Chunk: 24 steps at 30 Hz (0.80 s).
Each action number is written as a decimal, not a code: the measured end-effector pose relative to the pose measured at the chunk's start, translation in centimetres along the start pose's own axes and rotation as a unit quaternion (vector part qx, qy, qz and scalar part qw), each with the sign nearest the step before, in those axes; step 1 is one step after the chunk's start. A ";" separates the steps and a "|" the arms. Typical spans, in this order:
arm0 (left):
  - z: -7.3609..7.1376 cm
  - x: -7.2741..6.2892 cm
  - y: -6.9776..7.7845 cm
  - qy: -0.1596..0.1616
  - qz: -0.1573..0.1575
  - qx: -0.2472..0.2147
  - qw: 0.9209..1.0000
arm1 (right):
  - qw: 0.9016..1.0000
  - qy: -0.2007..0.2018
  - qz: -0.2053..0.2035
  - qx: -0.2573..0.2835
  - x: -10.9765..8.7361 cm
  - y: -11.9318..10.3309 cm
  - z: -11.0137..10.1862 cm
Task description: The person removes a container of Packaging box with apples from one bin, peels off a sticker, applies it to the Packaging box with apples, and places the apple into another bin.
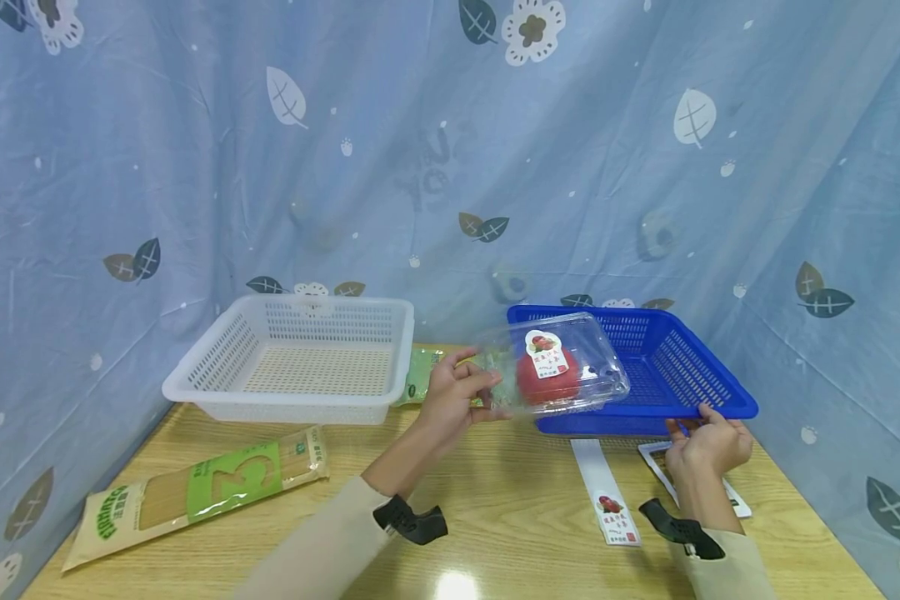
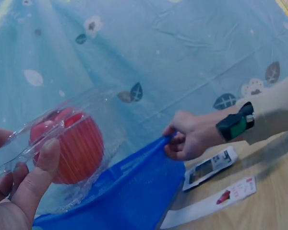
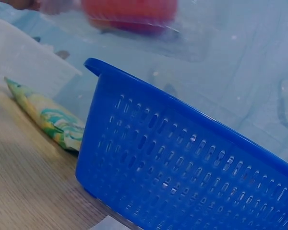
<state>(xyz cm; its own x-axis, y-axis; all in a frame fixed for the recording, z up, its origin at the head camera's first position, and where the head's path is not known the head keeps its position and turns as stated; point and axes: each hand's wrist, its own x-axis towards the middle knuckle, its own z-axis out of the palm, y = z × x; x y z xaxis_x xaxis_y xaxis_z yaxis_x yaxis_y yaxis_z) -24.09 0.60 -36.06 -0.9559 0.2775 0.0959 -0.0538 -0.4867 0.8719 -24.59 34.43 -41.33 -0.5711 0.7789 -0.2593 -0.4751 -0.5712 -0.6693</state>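
Observation:
My left hand [image 1: 457, 390] pinches the left end of a clear plastic clamshell box [image 1: 603, 375], thumb on one side and fingers on the other. Inside the box sits a round red fruit [image 1: 543, 385], partly covered by a white label [image 1: 546, 354]. The box is held up over the left part of a blue plastic basket [image 1: 708, 375]. At the basket's front right rim, my right hand [image 1: 708, 446] grips the edge, as the left wrist view also shows its fingers [image 2: 175, 148] curled there.
A white basket [image 1: 217, 404] stands at the back left. In front of it lies a noodle pack [image 1: 202, 492]. A green packet [image 1: 422, 375] is between the baskets. Before the blue basket lie a white paper strip [image 1: 603, 492] and a small pouch [image 1: 735, 500]. A patterned curtain [image 1: 420, 167] hangs behind.

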 end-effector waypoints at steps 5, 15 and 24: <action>1.4 1.9 -0.6 0.018 -0.003 0.001 1.000 | 1.000 0.000 -0.010 0.000 0.1 0.2 0.0; 4.0 5.3 -2.9 0.058 -0.007 0.015 0.998 | 1.000 -0.008 -0.011 -0.002 0.2 0.0 -0.1; 7.2 7.4 -4.4 0.090 -0.037 0.038 0.995 | 1.000 -0.005 -0.007 -0.006 0.2 -0.1 0.0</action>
<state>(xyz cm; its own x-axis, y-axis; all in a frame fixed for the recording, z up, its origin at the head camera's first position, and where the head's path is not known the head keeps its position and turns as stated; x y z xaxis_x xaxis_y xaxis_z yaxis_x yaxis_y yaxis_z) -28.88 10.77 -35.78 -0.9866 0.1547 -0.0516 -0.1109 -0.4044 0.9078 -24.63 34.62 -41.34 -0.5710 0.7843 -0.2426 -0.4750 -0.5567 -0.6815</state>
